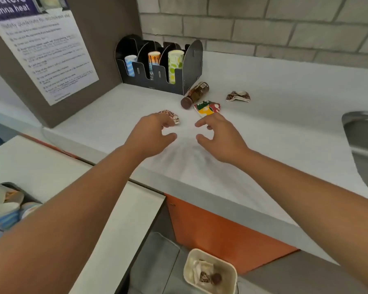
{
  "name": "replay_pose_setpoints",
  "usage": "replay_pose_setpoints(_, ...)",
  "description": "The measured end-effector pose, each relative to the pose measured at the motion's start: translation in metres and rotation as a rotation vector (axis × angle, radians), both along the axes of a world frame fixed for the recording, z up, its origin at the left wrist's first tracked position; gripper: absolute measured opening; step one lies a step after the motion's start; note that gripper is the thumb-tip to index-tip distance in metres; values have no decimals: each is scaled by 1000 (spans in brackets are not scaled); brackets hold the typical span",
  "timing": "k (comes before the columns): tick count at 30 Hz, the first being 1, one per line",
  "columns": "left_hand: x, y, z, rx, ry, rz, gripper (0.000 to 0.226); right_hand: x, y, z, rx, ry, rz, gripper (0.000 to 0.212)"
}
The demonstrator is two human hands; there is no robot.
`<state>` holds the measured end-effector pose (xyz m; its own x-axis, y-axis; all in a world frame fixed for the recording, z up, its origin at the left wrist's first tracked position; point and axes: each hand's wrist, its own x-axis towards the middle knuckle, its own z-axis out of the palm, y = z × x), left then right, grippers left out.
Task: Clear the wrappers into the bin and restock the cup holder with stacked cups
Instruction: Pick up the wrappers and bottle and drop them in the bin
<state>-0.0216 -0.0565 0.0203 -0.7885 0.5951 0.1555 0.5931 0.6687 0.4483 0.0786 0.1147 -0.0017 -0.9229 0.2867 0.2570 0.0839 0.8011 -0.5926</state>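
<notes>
Head view, the only one you've got: both your hands hover low over the white counter (pixel 263 115), fingers loosely spread, holding nothing. Your left hand (pixel 152 134) is right at the small brown wrapper (pixel 170 116), fingertips about touching it, so that looks like your first grab. Your right hand (pixel 218 137) sits just in front of the red-and-yellow wrapper (pixel 207 108). A third crumpled wrapper (pixel 238 96) lies further right, well apart from both hands.

The brown bottle (pixel 194 94) is on its side, between the wrappers and the cup holder (pixel 157 64), cap pointing at you. I'd guess it rolls easily, so mind it when you sweep.

The holder stands against the back wall in the corner with three short stacks in its slots, room left on top. Spare cups (pixel 3 206) wait at lower left.

The bin (pixel 209 270) is on the floor below the counter edge, between your arms, so you can just pull back and drop. The sink (pixel 361 132) opens on the right; keep stuff away from that rim.
</notes>
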Motion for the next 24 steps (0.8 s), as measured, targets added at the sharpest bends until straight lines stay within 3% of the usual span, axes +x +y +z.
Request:
replay_pose_setpoints(8,-108,31,-39,-220,169,-49,74,-100,48,-31,329,-156,-136,62)
replay_pose_setpoints(12,-137,37,-61,-283,118,-30,88,-133,64,-45,306,-253,-275,77)
replay_pose_setpoints(18,-140,32,-79,-199,127,-68,68,-149,64,-57,155,-241,-352,56)
replay_pose_setpoints(24,-121,22,-71,49,46,-105,22,-119,38,-54,317,-96,-321,39)
